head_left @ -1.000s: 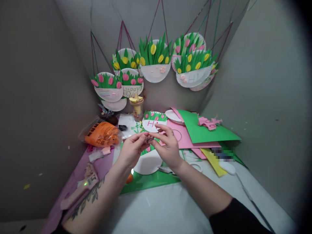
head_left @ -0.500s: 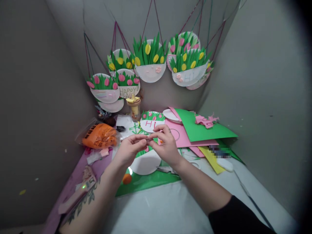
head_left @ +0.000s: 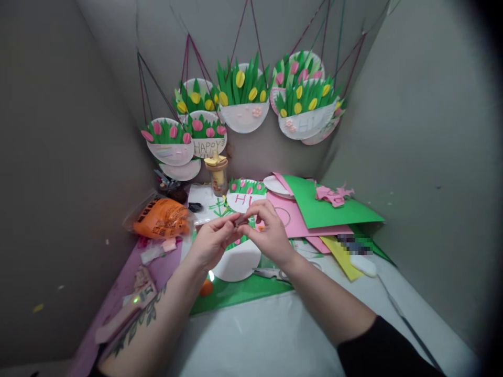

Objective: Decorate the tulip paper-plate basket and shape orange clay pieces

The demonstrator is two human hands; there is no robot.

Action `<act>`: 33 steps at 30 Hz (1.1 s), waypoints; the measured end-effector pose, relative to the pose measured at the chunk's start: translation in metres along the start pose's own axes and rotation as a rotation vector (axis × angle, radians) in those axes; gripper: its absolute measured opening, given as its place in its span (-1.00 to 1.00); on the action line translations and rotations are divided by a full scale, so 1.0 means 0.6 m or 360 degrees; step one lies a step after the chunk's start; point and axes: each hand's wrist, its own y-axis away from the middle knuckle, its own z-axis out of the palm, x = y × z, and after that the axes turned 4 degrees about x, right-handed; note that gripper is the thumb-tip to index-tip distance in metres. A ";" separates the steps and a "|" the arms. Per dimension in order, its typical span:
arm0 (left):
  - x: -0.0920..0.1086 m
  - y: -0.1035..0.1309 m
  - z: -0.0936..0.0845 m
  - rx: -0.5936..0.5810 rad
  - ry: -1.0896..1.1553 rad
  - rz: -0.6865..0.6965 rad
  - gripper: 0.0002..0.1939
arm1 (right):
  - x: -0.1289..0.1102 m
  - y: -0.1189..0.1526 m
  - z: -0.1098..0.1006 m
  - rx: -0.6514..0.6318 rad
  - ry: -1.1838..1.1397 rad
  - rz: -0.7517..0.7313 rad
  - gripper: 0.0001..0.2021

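Both hands meet over the worktable, pinching a small dull-pink piece [head_left: 241, 221], perhaps paper, mostly covered by fingers. My left hand [head_left: 214, 240] grips it from the left between thumb and fingers. From the right, my right hand [head_left: 270, 230] closes thumb and forefinger on it. Just below lies a white half paper plate [head_left: 238, 262] with green paper grass and pink tulips partly behind the hands. Scissors [head_left: 269, 273] rest at its right, under my right wrist. Beyond the hands stands a plate basket [head_left: 245, 201] lettered "HI".
A glue gun [head_left: 126, 314] with a lit green light lies left, near an orange bag [head_left: 163, 219]. Green card [head_left: 330, 207] and pink card [head_left: 293, 228] are stacked at right. Behind stands a cup [head_left: 217, 175]; finished plate baskets [head_left: 244, 116] hang on strings. An orange cap [head_left: 206, 288] sits in front.
The fingers have shifted slightly around the small piece, and more of it shows now. My right hand's raised fingers have curled inward. The things on the table stay put.
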 end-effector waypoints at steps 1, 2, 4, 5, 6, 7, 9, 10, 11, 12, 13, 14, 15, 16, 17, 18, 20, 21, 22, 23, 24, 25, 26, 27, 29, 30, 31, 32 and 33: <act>0.000 0.001 0.001 -0.0007 -0.0009 -0.0001 -0.66 | 0.001 0.000 0.000 0.0013 0.0019 -0.0007 -0.80; 0.000 0.002 0.001 -0.0004 -0.0017 0.0003 -0.66 | 0.001 0.000 -0.001 0.0021 0.0039 -0.0029 -0.78; -0.001 0.002 0.002 0.0033 -0.0033 0.0014 -0.68 | 0.001 0.001 -0.001 0.0012 0.0084 -0.0090 -0.83; -0.002 0.002 0.002 0.0059 -0.0043 0.0021 -0.69 | 0.002 0.002 -0.001 -0.0002 0.0108 -0.0118 -0.87; -0.002 0.001 0.002 0.0083 -0.0056 0.0028 -0.70 | 0.002 0.003 -0.001 -0.0014 0.0127 -0.0141 -0.91; -0.002 0.001 0.002 0.0106 -0.0070 0.0042 -0.72 | 0.003 0.004 -0.001 -0.0024 0.0139 -0.0159 -0.94; -0.001 -0.001 0.003 0.0153 -0.0087 0.0078 -0.74 | 0.006 0.004 -0.002 -0.0033 0.0132 -0.0183 -0.96; 0.001 -0.003 0.003 0.0182 -0.0084 0.0096 -0.74 | 0.008 0.003 -0.003 -0.0016 0.0115 -0.0185 -0.97; 0.003 -0.005 0.003 0.0218 -0.0072 0.0110 -0.75 | 0.008 0.003 -0.005 0.0021 0.0095 -0.0176 -0.97; 0.004 -0.007 0.002 0.0265 -0.0050 0.0117 -0.75 | 0.008 0.002 -0.006 0.0067 0.0073 -0.0157 -0.97; 0.006 -0.010 0.000 0.0320 -0.0019 0.0122 -0.74 | 0.007 0.001 -0.008 0.0108 0.0046 -0.0131 -0.96; 0.007 -0.012 -0.001 0.0376 0.0018 0.0129 -0.74 | 0.006 0.001 -0.008 0.0126 0.0010 -0.0108 -0.96; 0.007 -0.015 -0.003 0.0422 0.0051 0.0137 -0.72 | 0.003 0.002 -0.008 0.0116 -0.0033 -0.0097 -0.96; 0.006 -0.016 -0.003 0.0444 0.0076 0.0142 -0.71 | 0.001 0.003 -0.007 0.0076 -0.0079 -0.0099 -0.96; 0.005 -0.016 -0.003 0.0436 0.0087 0.0142 -0.70 | -0.001 0.005 -0.004 0.0016 -0.0121 -0.0109 -0.97; 0.003 -0.014 -0.002 0.0393 0.0083 0.0138 -0.70 | -0.003 0.007 -0.002 -0.0040 -0.0151 -0.0122 -0.97; 0.001 -0.008 0.003 0.0240 0.0056 0.0116 -0.74 | -0.003 0.009 0.003 -0.0093 -0.0172 -0.0116 -0.96; 0.001 -0.004 0.006 0.0166 0.0049 0.0105 -0.75 | -0.003 0.010 0.005 -0.0088 -0.0168 -0.0097 -0.95; 0.001 0.000 0.009 0.0117 0.0048 0.0093 -0.74 | -0.003 0.009 0.005 -0.0075 -0.0162 -0.0073 -0.94; 0.002 0.004 0.012 0.0095 0.0050 0.0081 -0.73 | -0.003 0.008 0.005 -0.0060 -0.0155 -0.0050 -0.92; 0.003 0.007 0.014 0.0090 0.0052 0.0066 -0.71 | -0.003 0.007 0.004 -0.0051 -0.0149 -0.0032 -0.90; 0.004 0.010 0.016 0.0093 0.0052 0.0050 -0.68 | -0.003 0.005 0.003 -0.0044 -0.0141 -0.0020 -0.87; 0.006 0.012 0.017 0.0096 0.0046 0.0033 -0.65 | -0.004 0.004 0.002 -0.0046 -0.0129 -0.0012 -0.85; 0.007 0.013 0.017 0.0093 0.0036 0.0018 -0.65 | -0.005 0.003 0.001 -0.0059 -0.0113 -0.0008 -0.81; 0.010 0.014 0.017 0.0086 0.0005 -0.0003 -0.67 | -0.006 0.003 0.000 -0.0094 -0.0070 -0.0025 -0.73; 0.011 0.014 0.017 0.0088 -0.0013 -0.0008 -0.69 | -0.006 0.003 0.000 -0.0099 -0.0047 -0.0049 -0.72; 0.012 0.015 0.017 0.0093 -0.0031 -0.0007 -0.70 | -0.005 0.004 0.000 -0.0090 -0.0024 -0.0075 -0.74; 0.013 0.015 0.018 0.0099 -0.0047 -0.0003 -0.71 | -0.004 0.005 0.001 -0.0065 0.0002 -0.0104 -0.79; 0.013 0.015 0.018 0.0104 -0.0062 0.0003 -0.70 | -0.003 0.006 0.001 -0.0033 0.0031 -0.0133 -0.85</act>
